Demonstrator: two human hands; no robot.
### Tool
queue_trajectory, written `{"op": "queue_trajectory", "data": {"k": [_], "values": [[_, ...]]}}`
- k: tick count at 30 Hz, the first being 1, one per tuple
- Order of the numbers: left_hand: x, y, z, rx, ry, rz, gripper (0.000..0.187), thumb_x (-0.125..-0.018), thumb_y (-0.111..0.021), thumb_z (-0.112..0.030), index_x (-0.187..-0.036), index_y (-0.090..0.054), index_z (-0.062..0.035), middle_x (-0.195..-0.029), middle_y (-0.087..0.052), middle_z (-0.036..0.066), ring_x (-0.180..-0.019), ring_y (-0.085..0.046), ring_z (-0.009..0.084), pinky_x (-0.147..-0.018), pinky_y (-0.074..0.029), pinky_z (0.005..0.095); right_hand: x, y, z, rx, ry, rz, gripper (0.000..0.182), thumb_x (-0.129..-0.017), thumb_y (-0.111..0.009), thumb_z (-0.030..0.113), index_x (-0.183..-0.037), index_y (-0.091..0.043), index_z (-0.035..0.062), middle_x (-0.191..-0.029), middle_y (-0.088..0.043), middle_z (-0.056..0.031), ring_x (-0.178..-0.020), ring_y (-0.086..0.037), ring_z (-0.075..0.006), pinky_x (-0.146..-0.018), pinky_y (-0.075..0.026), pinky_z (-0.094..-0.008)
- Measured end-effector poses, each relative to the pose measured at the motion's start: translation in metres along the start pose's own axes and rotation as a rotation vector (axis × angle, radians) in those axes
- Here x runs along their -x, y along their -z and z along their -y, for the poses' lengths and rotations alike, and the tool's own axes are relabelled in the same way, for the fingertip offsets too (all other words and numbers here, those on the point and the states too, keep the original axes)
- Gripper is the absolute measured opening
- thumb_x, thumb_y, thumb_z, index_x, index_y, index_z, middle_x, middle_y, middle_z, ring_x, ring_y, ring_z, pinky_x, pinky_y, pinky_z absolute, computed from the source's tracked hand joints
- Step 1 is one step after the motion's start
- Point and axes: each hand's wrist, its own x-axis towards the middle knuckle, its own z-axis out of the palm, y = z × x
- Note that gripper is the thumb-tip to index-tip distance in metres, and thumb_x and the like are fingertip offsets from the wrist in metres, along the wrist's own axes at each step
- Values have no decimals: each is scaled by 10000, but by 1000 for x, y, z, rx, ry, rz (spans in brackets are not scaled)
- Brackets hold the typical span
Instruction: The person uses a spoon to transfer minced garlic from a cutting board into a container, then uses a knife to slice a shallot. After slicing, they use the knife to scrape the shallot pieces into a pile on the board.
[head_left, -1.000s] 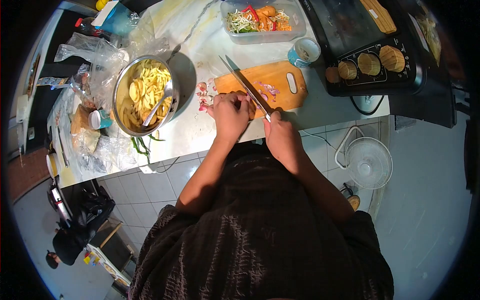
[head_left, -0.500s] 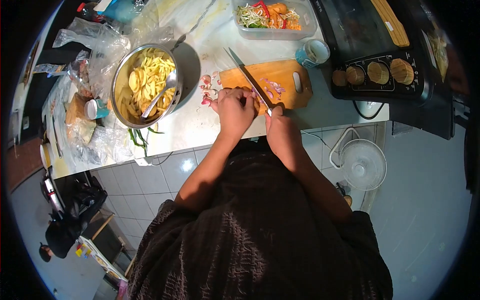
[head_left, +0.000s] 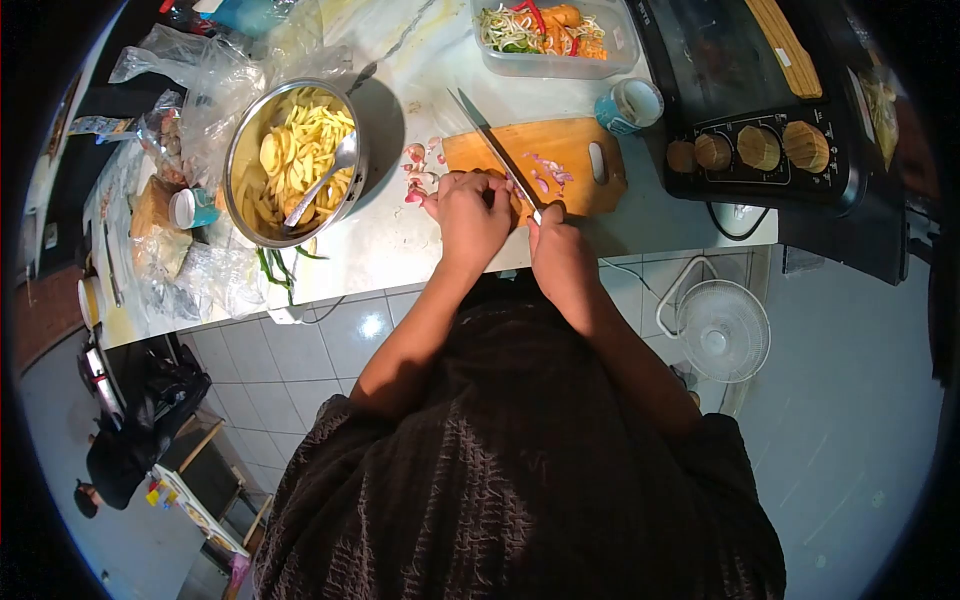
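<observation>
My right hand (head_left: 562, 250) grips the handle of a long kitchen knife (head_left: 497, 150), whose blade slants across the wooden cutting board (head_left: 580, 140) toward the upper left. On the board's near left part, my left hand (head_left: 474, 218) has its fingers curled down beside the blade, apparently holding a shallot that they mostly hide. Pink-purple shallot slices (head_left: 550, 172) lie right of the blade. Left of the board, shallot skins and pieces (head_left: 415, 170) are scattered on the white counter (head_left: 375, 255).
At left stands a metal bowl (head_left: 232, 190) of cut yellow potato strips with a spoon (head_left: 320, 190). Behind the board are a plastic container (head_left: 560, 66) of vegetables and a small jar (head_left: 628, 106). A black oven (head_left: 760, 110) stands right. Plastic bags (head_left: 215, 110) crowd the left; another person (head_left: 125, 460) is far off.
The view has shifted slightly. Both hands stay at nearly the same place on the board, and the knife keeps almost the same slant.
</observation>
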Motion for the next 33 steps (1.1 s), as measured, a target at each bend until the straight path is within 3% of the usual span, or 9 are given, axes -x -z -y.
{"op": "queue_trajectory", "data": {"k": [15, 21, 33], "values": [[-5, -4, -11, -147, 35, -13, 172, -824, -710, -255, -746, -712, -102, -736, -677, 50, -910, -560, 274, -840, -297, 468, 14, 27, -17, -12, -27, 16, 282, -993, -544, 235, -957, -498, -41, -711, -638, -282, -715, -642, -477, -617, -502, -549], [-7, -5, -3, -123, 61, 35, 167, -824, -717, -270, -765, -725, -114, -739, -687, 48, -935, -566, 290, -893, -294, 493, 14, 26, -16, -41, -37, 31, 289, -998, -528, 254, -962, -505, -32, -727, -645, -280, -731, -648, -479, -656, -507, -559], [-8, -5, -4, -149, 87, 68, 157, -829, -717, -262, -799, -737, -109, -745, -695, 50, -955, -557, 286, -864, -305, 483, 12, 24, -11, -76, 0, 54, 293, -1003, -523, 238, -941, -499, -47, -699, -629, -288, -706, -631, -493, -648, -492, -565]]}}
